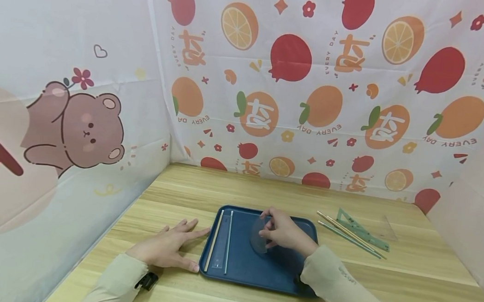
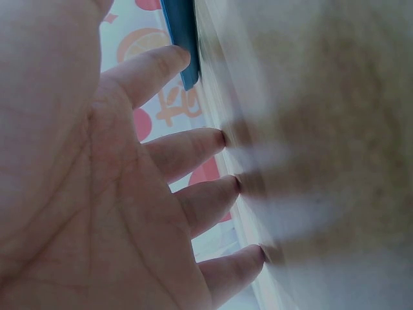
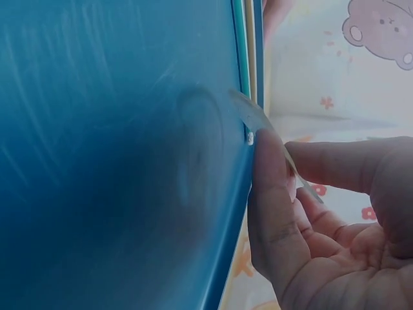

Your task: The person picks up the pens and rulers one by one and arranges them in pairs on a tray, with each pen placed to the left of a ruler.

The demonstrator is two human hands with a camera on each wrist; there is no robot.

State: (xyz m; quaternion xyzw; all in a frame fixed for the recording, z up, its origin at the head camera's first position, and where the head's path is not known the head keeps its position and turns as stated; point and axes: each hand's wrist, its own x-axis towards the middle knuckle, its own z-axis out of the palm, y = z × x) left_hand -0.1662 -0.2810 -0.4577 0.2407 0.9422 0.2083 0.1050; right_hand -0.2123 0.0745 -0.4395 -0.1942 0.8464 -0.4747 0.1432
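Over the middle of a blue tray [image 1: 259,274], my right hand [image 1: 285,230] pinches a clear half-round protractor [image 1: 257,237] between thumb and fingers. The right wrist view shows the thin protractor [image 3: 255,115] tilted above the tray floor, with a faint reflection under it. My left hand [image 1: 174,244] rests on the table with its fingers spread, beside the tray's left edge. Its index finger and thumb reach to the tray rim. Along the tray's left side lie a yellow pencil [image 1: 214,240], a clear ruler [image 1: 219,246] and a green pencil [image 1: 228,242], roughly parallel.
Right of the tray, on the wooden table [image 1: 173,184], lie a green set square [image 1: 362,230], several yellow and green pencils [image 1: 351,235] and a clear triangular piece [image 1: 387,228]. Printed cloth [image 1: 247,68] hangs behind and at the sides of the table.
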